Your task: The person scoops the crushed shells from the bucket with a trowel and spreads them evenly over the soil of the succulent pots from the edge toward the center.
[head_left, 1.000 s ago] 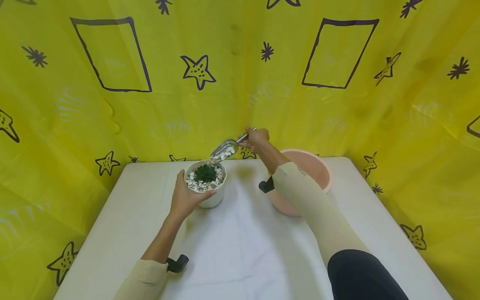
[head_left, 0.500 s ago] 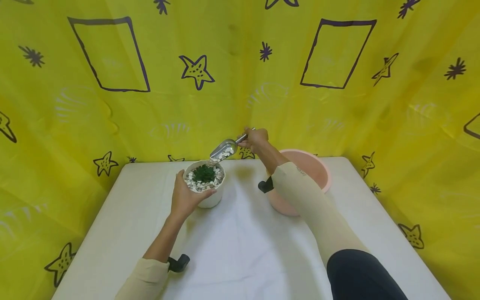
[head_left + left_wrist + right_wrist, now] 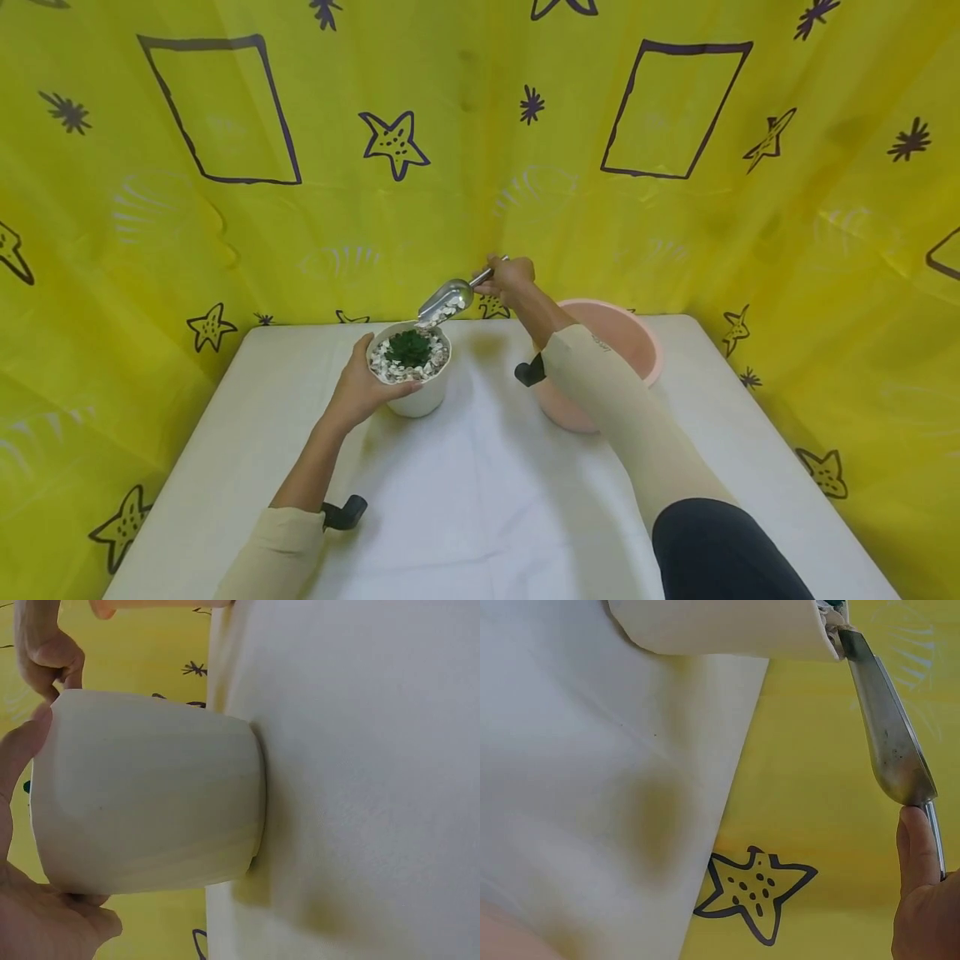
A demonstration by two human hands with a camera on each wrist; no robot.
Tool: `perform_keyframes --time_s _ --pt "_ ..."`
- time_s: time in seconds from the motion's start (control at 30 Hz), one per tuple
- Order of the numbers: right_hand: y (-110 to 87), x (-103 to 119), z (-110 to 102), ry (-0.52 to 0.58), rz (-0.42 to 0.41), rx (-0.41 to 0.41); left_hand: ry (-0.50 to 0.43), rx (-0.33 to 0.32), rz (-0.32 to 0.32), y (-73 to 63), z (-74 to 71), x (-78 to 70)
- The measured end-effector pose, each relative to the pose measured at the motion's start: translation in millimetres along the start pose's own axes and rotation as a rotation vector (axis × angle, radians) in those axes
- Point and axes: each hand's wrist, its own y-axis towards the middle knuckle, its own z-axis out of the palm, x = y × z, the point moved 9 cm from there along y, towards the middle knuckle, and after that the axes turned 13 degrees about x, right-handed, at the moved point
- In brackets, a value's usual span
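Note:
A white pot [image 3: 417,402] stands on the table with a green succulent [image 3: 409,348] ringed by white pebbles [image 3: 384,367]. My left hand [image 3: 356,390] holds the pot by its upper rim, thumb at the near side and fingers round the left. In the left wrist view the pot's wall [image 3: 150,795] fills the middle, its base on the cloth. My right hand [image 3: 513,277] grips the handle of a metal scoop [image 3: 450,297], tilted down over the pot's far right rim, with white pebbles inside. In the right wrist view the scoop's tip [image 3: 853,641] meets the rim.
A pink tub [image 3: 628,333] stands right of the pot, partly hidden under my right forearm; its contents are out of sight. White cloth covers the table [image 3: 480,500]. A yellow patterned curtain [image 3: 465,208] hangs close behind the table's back edge.
My left wrist and forearm have shifted slightly left, and the thumb has slid a little left along the rim. The right hand and scoop stay almost where they were.

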Motion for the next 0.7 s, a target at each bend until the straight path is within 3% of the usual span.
perform_keyframes --time_s 0.13,0.33,0.5,0.7 --pt "0.1 0 1 0.003 -0.017 0.002 -0.019 0.006 -0.01 -1.0 0.7 0.3" --pt "-1.5 1 1 0.021 -0.029 -0.005 -0.061 -0.094 -0.07 -11.6 8.3 -1.8" --pt "-0.7 2 1 0.033 -0.038 -0.009 -0.044 -0.17 -0.067 -15.6 12.5 -9.3" --pt "1.0 2 1 0.033 -0.047 -0.009 -0.024 -0.216 -0.061 -14.6 11.6 -9.6"
